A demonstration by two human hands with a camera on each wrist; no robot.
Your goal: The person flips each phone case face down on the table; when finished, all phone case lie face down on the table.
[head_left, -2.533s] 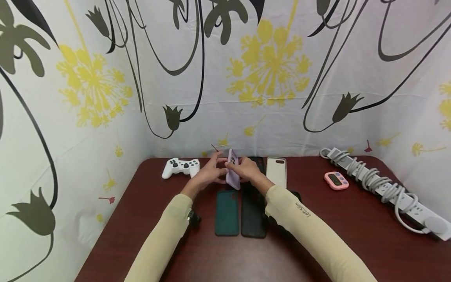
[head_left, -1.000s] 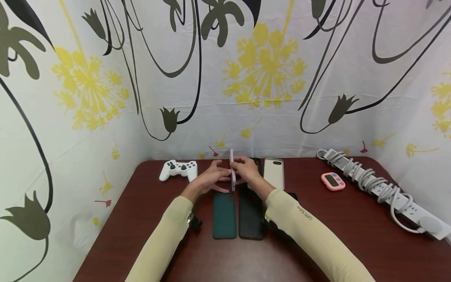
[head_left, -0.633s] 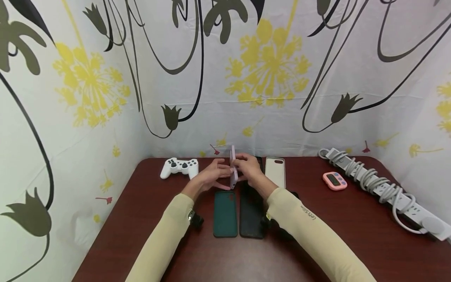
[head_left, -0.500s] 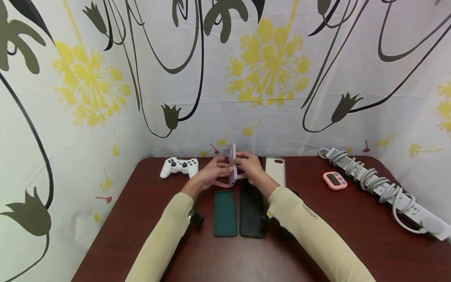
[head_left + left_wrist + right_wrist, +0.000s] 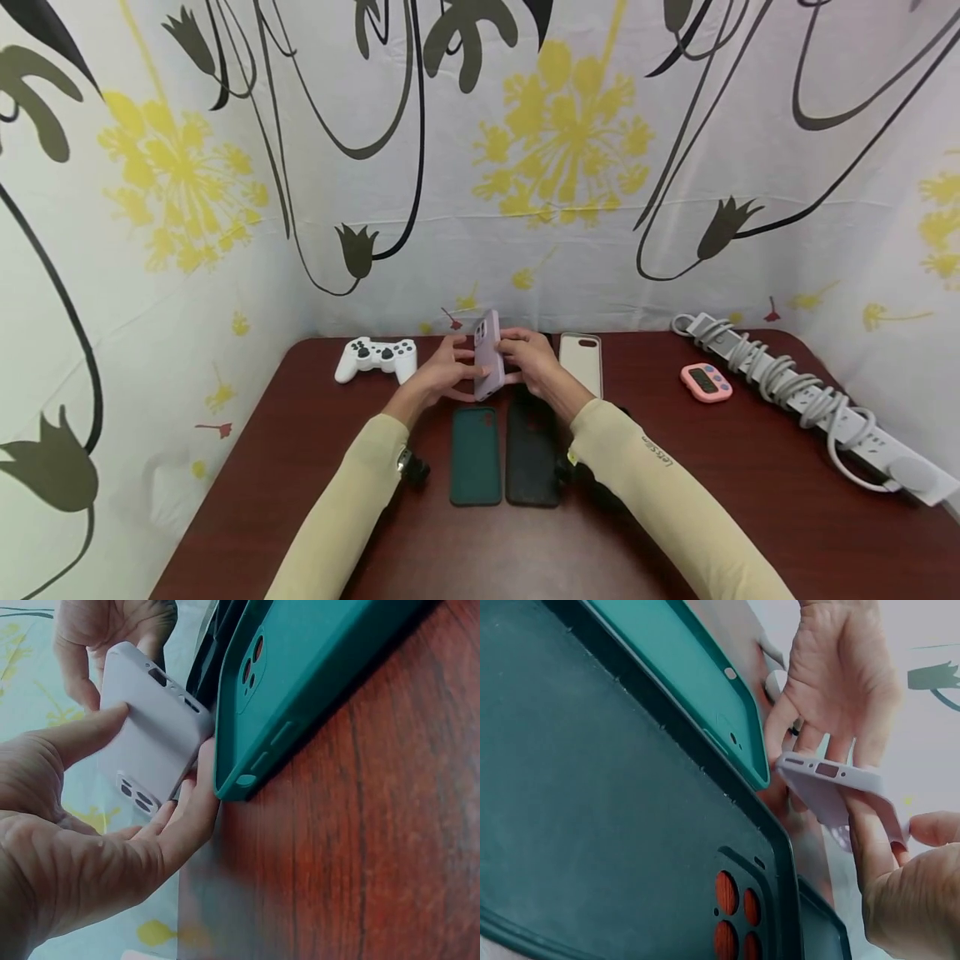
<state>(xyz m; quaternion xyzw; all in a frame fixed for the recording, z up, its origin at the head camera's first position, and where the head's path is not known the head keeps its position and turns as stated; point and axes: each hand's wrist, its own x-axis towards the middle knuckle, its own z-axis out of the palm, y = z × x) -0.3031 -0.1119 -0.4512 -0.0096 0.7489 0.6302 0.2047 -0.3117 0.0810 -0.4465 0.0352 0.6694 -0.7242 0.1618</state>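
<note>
A lilac phone case (image 5: 486, 358) stands on its narrow end, tilted, between both hands near the back of the table. My left hand (image 5: 442, 371) grips it, the thumb pressing its outer back and the fingers under its lower edge in the left wrist view. My right hand (image 5: 531, 354) pinches the right side, with a finger inside the hollow shell in the right wrist view. Camera and port cut-outs show in the lilac case. Just in front lie a green phone case (image 5: 476, 458) and a black phone case (image 5: 532, 462), both face up.
A cream phone case (image 5: 583, 358) lies right of the right hand, and another dark case is mostly hidden under the right forearm. A white game controller (image 5: 377, 357) sits at left. To the right are a pink timer (image 5: 706, 382) and a cord-wrapped power strip (image 5: 802, 400).
The lilac case has turned from nearly edge-on so that its broad back now faces the head camera. Both hands keep hold of it, and the cases on the table stay put.
</note>
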